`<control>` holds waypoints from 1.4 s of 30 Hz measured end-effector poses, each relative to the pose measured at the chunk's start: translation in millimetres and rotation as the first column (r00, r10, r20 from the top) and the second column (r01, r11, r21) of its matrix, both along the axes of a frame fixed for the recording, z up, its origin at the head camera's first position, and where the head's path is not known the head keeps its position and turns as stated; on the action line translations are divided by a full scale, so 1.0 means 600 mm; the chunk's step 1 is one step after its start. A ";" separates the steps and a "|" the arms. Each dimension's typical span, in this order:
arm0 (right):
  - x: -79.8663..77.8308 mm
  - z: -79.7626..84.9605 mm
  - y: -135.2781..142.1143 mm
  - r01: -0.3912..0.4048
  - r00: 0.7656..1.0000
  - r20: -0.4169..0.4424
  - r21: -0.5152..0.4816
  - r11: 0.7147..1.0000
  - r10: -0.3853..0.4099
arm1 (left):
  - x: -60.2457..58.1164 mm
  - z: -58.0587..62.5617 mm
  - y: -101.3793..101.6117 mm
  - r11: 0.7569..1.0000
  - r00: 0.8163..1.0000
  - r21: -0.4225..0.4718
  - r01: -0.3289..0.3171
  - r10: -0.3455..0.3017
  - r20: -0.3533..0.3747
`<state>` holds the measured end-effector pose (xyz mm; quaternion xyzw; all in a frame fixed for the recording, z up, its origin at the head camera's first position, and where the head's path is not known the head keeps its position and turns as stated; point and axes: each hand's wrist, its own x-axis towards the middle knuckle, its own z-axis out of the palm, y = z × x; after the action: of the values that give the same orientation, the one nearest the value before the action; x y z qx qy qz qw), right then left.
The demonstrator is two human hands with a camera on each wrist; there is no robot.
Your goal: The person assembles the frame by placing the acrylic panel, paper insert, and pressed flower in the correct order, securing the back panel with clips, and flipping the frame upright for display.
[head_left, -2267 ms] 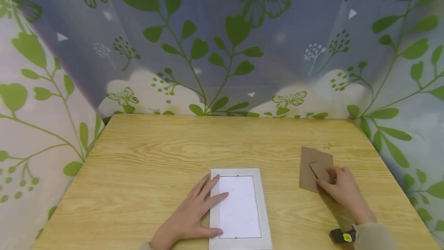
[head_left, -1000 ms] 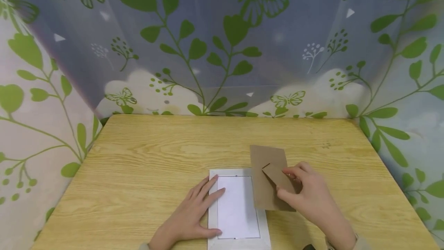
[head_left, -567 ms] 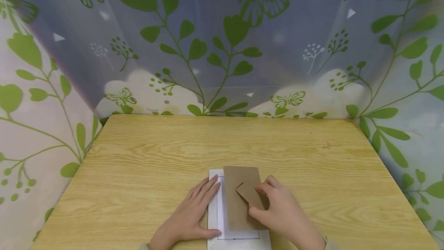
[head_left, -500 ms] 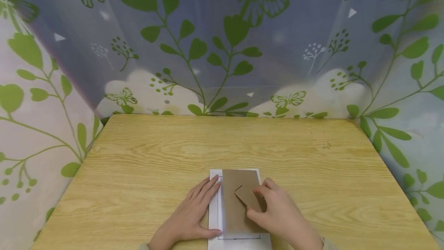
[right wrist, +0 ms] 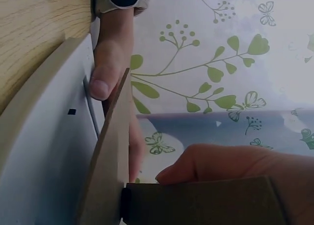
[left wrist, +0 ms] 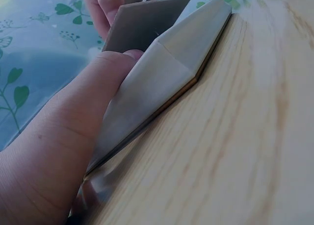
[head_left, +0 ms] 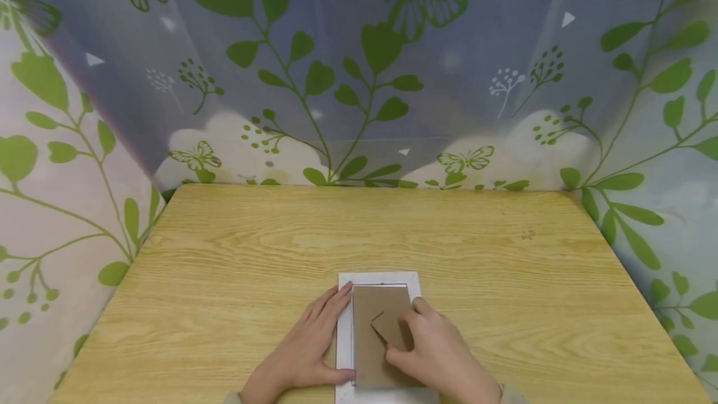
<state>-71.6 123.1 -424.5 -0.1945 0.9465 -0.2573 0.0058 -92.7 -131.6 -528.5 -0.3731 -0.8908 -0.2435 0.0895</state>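
A white picture frame (head_left: pixel 344 329) lies face down on the table near its front edge. Over its recess is a brown backing board (head_left: pixel 373 354) with a fold-out stand flap (head_left: pixel 392 326). My right hand (head_left: pixel 440 348) pinches that flap between thumb and fingers. In the right wrist view the backing board (right wrist: pixel 110 156) stands tilted just above the frame (right wrist: pixel 54 117), apart from it at the near side. Along the frame's left side rests my left hand (head_left: pixel 305 341), fingers extended and thumb (right wrist: pixel 100 87) at the inner edge. White backing in the recess is mostly hidden under the board.
A wood-grain table (head_left: pixel 252 235) reaches back to a fabric backdrop (head_left: pixel 359 80) printed with leaves and butterflies. The same fabric hangs at both sides.
My right hand has carried the backing board by its flap from the table's right side leftward, then lower over the frame's recess. The left hand stays on the frame's left side.
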 end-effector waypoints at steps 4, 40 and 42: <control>-0.001 -0.007 -0.004 0.002 1.000 -0.025 0.012 1.000 -0.002 | 0.000 -0.001 0.000 1.000 1.000 0.002 0.002 -0.002 0.009; 0.000 -0.027 -0.016 0.024 1.000 -0.001 0.065 0.998 -0.024 | 0.001 -0.003 0.003 0.996 1.000 -0.083 0.015 -0.016 -0.006; -0.001 -0.028 -0.015 0.025 1.000 -0.007 0.084 0.996 -0.024 | 0.001 -0.003 0.003 0.997 1.000 -0.078 0.015 -0.016 -0.003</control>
<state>-72.0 113.9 -441.5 -0.1833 0.9588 -0.2168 0.0078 -91.9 -129.8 -530.2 -0.3837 -0.8966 -0.2083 0.0746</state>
